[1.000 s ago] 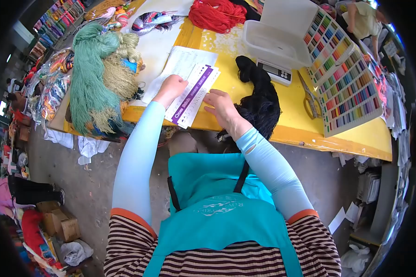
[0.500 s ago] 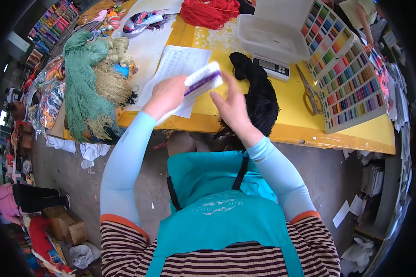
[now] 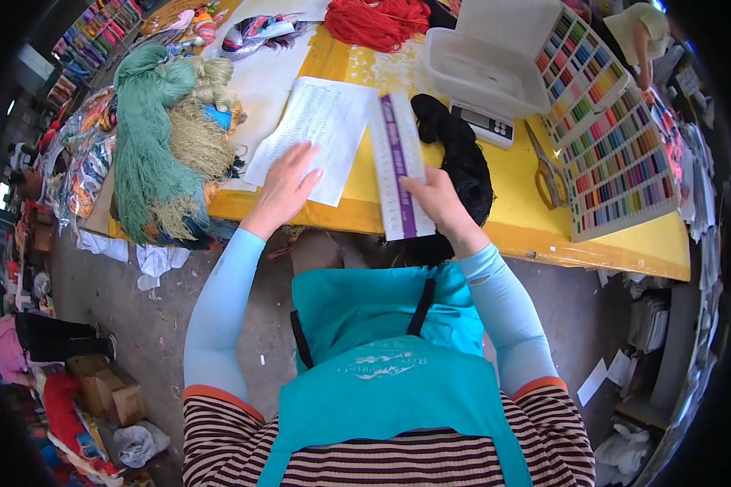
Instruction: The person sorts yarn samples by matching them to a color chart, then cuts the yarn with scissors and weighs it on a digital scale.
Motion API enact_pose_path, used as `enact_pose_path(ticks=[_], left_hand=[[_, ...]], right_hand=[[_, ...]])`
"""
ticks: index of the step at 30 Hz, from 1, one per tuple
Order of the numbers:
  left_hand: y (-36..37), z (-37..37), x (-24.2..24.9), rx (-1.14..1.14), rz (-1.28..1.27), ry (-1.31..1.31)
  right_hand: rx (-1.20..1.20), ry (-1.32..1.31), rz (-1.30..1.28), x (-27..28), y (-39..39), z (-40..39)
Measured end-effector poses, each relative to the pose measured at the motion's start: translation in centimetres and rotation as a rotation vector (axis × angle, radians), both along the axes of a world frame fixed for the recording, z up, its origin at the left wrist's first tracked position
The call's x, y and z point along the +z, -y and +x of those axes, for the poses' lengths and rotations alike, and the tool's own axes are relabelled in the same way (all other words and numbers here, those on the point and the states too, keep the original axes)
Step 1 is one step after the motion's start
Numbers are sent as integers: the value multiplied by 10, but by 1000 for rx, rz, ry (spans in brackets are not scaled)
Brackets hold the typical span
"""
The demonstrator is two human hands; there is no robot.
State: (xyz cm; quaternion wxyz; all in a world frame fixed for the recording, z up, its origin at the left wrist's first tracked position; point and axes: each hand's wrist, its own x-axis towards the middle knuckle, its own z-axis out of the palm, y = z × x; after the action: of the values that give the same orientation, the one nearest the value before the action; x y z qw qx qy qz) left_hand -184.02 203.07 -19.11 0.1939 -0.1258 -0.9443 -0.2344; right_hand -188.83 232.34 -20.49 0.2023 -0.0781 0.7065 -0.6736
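My right hand (image 3: 442, 203) grips a long white card with a purple stripe (image 3: 396, 154) down its length and small print along it. The thumb lies on the card's face, and its lower end reaches past the table's front edge. My left hand (image 3: 284, 187), fingers stretched out, is over the lower left part of a printed sheet (image 3: 325, 122). Nothing is in it. Just right of the card is a black yarn hank (image 3: 463, 162), partly behind my right hand.
Green yarn hanks (image 3: 150, 138) and beige yarn (image 3: 199, 138) lie at left, red yarn (image 3: 378, 23) at the back. A clear plastic box (image 3: 483, 69), digital scale (image 3: 483, 122), scissors (image 3: 551, 174) and colour sample boards (image 3: 617, 154) are at right. Someone's arm (image 3: 642, 49) shows beyond.
The card has passed from my left hand to my right and turned from slanted to nearly upright in view. My left hand has let go and opened over the sheet.
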Motion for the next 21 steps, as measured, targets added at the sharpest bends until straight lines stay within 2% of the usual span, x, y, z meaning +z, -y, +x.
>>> enact_pose_path(ticks=[2,3,6,8,9,11,12,14,15,18,20,21], left_hand=[[8,-1,-13,75,-306,377],[14,-8,-18,147,-385,416],[36,-40,-26,387,-308,433],[38,-49,-18,550,-434,320],[36,-52,-17,536,-435,118],[20,-55,-13,263,51,95],[1,-52,-15,75,576,262],[-50,-16,16,-77,1293,678],[-66,-4,23,-45,1396,733],[-73,9,5,-8,1377,629],[-70,10,-5,88,1559,592],[-70,11,-9,130,1567,571]], right_hand=[[-52,74,-3,5,-11,0],[-79,110,1,6,-16,0],[-29,201,-146,19,-20,6],[6,263,-251,28,-17,9],[13,290,-297,31,-14,10],[48,301,-405,29,-8,10],[57,313,-439,30,-3,12],[78,304,-484,28,10,14],[76,278,-496,23,18,15],[5,265,-486,17,36,23],[-8,289,-463,6,40,23],[-21,287,-404,2,41,23]])
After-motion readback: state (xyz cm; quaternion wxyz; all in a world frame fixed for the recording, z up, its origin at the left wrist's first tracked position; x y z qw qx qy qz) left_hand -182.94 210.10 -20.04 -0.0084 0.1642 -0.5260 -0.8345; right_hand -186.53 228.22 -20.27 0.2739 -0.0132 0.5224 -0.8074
